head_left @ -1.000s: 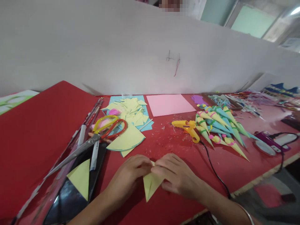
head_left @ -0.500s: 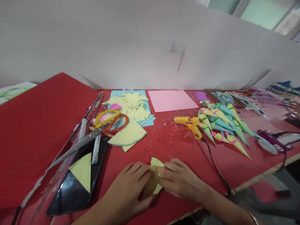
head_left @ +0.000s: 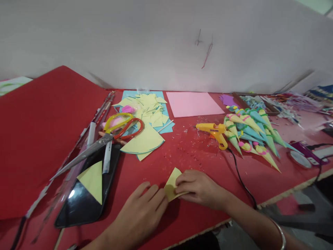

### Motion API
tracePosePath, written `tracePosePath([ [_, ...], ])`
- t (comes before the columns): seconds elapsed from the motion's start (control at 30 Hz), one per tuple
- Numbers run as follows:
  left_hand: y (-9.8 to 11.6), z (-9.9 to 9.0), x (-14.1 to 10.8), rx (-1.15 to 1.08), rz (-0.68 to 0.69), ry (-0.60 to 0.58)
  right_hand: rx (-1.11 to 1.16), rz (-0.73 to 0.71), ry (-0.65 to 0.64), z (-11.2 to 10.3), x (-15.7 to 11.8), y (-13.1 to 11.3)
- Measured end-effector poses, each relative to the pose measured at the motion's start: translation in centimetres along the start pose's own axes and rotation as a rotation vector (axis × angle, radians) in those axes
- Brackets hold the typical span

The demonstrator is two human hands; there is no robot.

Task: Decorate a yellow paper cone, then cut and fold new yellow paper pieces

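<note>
A small piece of yellow paper (head_left: 171, 184) is between my hands, over the red table near its front edge. My right hand (head_left: 197, 189) grips its right side, fingers bent over the top and the thumb out of sight. On the left, my left hand (head_left: 145, 210) has its curled fingertips at the paper's lower left edge; its thumb is hidden. Beyond them lie fan-shaped yellow sheets (head_left: 143, 140). Another yellow paper wedge (head_left: 93, 182) rests on a black phone-like slab (head_left: 80, 208) left of my left hand.
Large scissors (head_left: 104, 139) with yellow and red handles lie at the left. A yellow glue gun (head_left: 213, 131) trails a black cord. Behind it is a pile of decorated paper cones (head_left: 253, 130). Yellow scraps (head_left: 149, 109) and a pink sheet (head_left: 194, 104) lie near the wall.
The yellow paper has turned and shows flatter, its upper tip now leaning right. My left hand has shifted down and left, to the paper's edge. The camera view has tilted slightly.
</note>
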State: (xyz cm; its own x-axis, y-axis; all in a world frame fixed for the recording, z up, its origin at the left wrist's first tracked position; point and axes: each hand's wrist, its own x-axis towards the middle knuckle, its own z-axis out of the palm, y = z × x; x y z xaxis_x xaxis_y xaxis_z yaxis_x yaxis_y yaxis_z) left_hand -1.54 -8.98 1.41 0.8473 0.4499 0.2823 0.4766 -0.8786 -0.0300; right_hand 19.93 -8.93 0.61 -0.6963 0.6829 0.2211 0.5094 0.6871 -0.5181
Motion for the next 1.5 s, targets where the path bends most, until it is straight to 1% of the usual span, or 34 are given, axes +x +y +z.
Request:
tracePosePath([
  [0.13, 0.2, 0.2, -0.2, -0.034, -0.044, 0.076, 0.061, 0.022, -0.005, -0.1, 0.5, 0.3],
  [0.27, -0.1, 0.9, -0.3, -0.060, -0.144, 0.080, 0.085, 0.114, 0.023, 0.3, 0.7, 0.4],
  [0.37, -0.4, 1.0, -0.5, -0.091, -0.192, 0.065, 0.076, 0.159, 0.057, 0.7, 0.7, 0.3],
  [0.57, -0.5, 0.9, -0.6, -0.138, -0.265, 0.020, -0.005, 0.256, 0.053, 1.0, 0.9, 0.1],
  [0.73, -0.5, 0.9, -0.6, -0.137, -0.300, 0.012, -0.097, 0.274, 0.068, 1.2, 1.0, -0.2],
  [0.87, -0.7, 0.8, -0.6, -0.176, -0.331, -0.039, -0.206, 0.284, 0.069, 1.3, 1.0, -0.3],
  [1.07, -1.5, 1.1, -1.2, -0.283, -0.313, -0.108, -0.302, 0.299, 0.067, 1.5, 1.0, -0.3],
  [1.2, -2.3, 1.5, -1.6, -0.228, -0.193, -0.142, -0.313, 0.303, 0.073, 1.6, 1.0, -0.3],
  [1.33, -3.1, 1.2, -1.3, -0.227, -0.111, -0.247, -0.318, 0.327, 0.086, 1.6, 1.0, -0.4],
  [1.43, -3.6, 0.7, -1.1, -0.231, -0.074, -0.289, -0.319, 0.335, 0.131, 1.6, 1.0, -0.8],
  [1.5, -3.8, 0.6, -1.2, -0.206, -0.069, -0.293, -0.378, 0.283, 0.197, 1.6, 0.7, -1.2],
])
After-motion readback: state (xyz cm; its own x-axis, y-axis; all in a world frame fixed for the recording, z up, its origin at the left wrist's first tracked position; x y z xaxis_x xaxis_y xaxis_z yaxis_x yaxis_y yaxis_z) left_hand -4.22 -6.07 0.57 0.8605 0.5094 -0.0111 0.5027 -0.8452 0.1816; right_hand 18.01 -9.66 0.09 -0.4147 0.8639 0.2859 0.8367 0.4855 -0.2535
